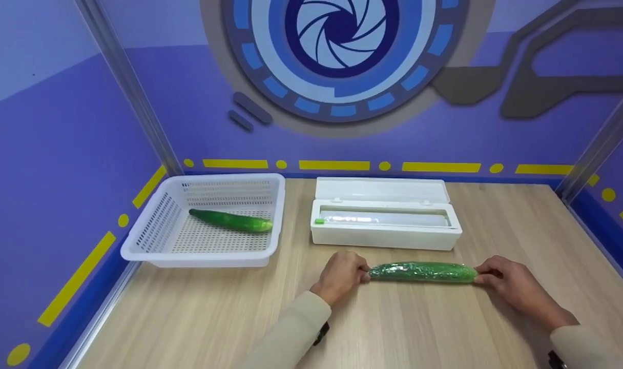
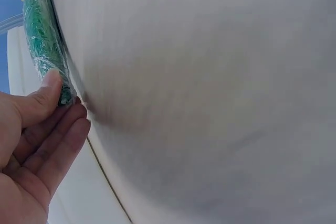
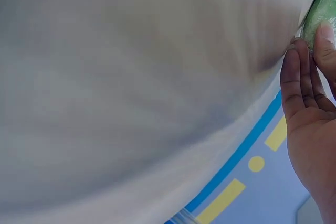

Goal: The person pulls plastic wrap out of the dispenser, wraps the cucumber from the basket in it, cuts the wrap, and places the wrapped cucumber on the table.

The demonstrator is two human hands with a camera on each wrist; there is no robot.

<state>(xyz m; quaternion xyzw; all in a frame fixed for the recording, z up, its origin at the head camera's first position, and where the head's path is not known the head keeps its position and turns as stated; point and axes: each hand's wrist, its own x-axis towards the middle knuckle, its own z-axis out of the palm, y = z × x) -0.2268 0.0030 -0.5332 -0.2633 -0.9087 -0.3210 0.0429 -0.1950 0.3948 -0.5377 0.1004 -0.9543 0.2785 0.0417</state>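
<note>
A cucumber (image 1: 423,272) wrapped in clear cling film lies crosswise on the table in front of the person. Its left, darker end is pinched by the left hand (image 1: 342,274). In the left wrist view, the thumb of that hand (image 2: 39,140) presses the film-covered tip (image 2: 50,45) against the fingers. At the paler right end, the right hand (image 1: 514,287) pinches the film between thumb and fingers. The right wrist view shows only a small part of the cucumber (image 3: 321,14) beside that hand (image 3: 312,108).
Behind the wrapped cucumber stands a white cling film box (image 1: 386,239), lid raised, with a film roll (image 1: 383,218) inside and a green slider (image 1: 319,221) on its edge. At the left, a white plastic basket (image 1: 204,260) holds an unwrapped cucumber (image 1: 232,221). Blue walls border the table.
</note>
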